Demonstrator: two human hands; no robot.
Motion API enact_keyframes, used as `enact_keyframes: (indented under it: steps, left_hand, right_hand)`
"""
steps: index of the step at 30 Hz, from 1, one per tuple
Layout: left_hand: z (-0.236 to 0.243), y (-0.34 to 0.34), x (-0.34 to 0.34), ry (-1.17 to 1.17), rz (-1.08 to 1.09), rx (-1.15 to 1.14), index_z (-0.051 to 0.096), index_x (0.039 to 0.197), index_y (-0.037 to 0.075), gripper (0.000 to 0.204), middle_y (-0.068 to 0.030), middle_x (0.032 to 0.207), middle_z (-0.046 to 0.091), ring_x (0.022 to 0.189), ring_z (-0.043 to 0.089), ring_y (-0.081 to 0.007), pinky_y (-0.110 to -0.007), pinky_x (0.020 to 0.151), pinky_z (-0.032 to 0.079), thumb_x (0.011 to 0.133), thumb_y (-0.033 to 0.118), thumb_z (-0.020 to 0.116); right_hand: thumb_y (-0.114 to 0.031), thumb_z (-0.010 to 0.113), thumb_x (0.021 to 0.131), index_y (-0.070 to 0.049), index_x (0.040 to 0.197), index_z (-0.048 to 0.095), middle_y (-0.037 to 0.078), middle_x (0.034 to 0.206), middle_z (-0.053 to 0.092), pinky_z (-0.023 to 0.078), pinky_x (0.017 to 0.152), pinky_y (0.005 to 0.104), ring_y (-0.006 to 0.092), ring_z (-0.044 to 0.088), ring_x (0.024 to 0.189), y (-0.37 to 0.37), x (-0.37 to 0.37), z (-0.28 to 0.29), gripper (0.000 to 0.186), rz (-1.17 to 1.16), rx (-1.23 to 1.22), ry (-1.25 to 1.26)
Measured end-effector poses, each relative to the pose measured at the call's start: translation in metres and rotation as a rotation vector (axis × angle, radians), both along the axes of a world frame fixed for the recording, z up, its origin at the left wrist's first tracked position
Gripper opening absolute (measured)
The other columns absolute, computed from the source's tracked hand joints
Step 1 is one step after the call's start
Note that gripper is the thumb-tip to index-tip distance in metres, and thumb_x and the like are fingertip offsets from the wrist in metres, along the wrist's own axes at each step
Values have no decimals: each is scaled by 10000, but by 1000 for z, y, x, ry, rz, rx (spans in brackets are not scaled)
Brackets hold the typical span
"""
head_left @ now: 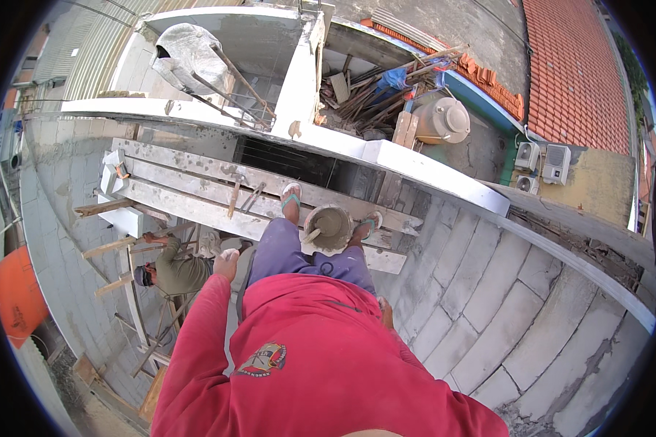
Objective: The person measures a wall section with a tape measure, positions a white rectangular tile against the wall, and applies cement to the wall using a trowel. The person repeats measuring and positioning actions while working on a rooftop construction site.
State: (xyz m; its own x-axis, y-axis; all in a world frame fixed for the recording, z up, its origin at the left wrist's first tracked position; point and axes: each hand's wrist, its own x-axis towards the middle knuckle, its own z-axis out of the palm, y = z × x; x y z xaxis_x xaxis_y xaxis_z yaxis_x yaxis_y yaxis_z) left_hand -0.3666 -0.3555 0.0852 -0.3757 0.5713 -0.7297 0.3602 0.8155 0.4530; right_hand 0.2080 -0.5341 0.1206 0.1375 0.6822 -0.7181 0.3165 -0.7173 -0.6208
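My left hand [227,264] hangs beside my left thigh. Its fingers look curled in, with pale, dusty tips; whether anything is in them cannot be made out. At my right hip, my right hand [385,314] shows only in part, its fingers mostly hidden by the red shirt [306,342]. Between my sandalled feet a bucket of wet grey mortar [330,227] stands on the planks [197,182]. A pale handle [312,236] sticks out over its near rim. Left of my feet lie a wooden-handled tool [234,198] and another narrow tool [254,197].
A co-worker [178,266] in an olive top is below left among wooden scaffold poles [131,284]. Past the planks, a dark opening [284,164] drops beside a white wall ledge [328,142]. Block walling [517,306] rises on the right. A tank [442,120] stands beyond.
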Motion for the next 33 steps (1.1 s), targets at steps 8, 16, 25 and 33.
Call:
enact_keyframes:
  steps: [8, 16, 25, 33]
  left_hand:
    - [44, 110, 95, -184, -27, 219, 687, 1183, -28, 427, -113, 1008, 750, 873, 690, -155, -303, 808, 536, 940, 322, 671]
    - [24, 81, 95, -234, 193, 231, 688, 1203, 6, 404, -94, 1019, 734, 878, 683, -140, -284, 778, 534, 946, 316, 683]
    - [-32, -8, 53, -27, -115, 152, 703, 1187, 9, 464, -148, 1091, 753, 1026, 714, -213, -335, 892, 544, 947, 405, 692]
    - [68, 4, 66, -23, -169, 69, 697, 1169, -16, 381, -122, 1070, 745, 950, 706, -189, -323, 850, 554, 960, 301, 662]
  right_hand:
    - [-370, 686, 913, -42, 1108, 628, 240, 1012, 680, 495, 844, 502, 444, 649, 992, 145, 12, -2, 386, 123, -33, -199]
    - [-297, 601, 933, -43, 1190, 662, 257, 1022, 681, 509, 872, 461, 422, 640, 1046, 150, 63, 11, 367, 440, 174, -88]
    - [-287, 558, 950, -28, 1188, 662, 229, 1132, 683, 504, 879, 406, 347, 658, 1006, 216, 29, 47, 367, -271, -144, -201]
    - [-278, 565, 944, -26, 1191, 660, 227, 1133, 684, 504, 880, 403, 342, 659, 1007, 164, 5, 16, 365, -285, -212, -280]
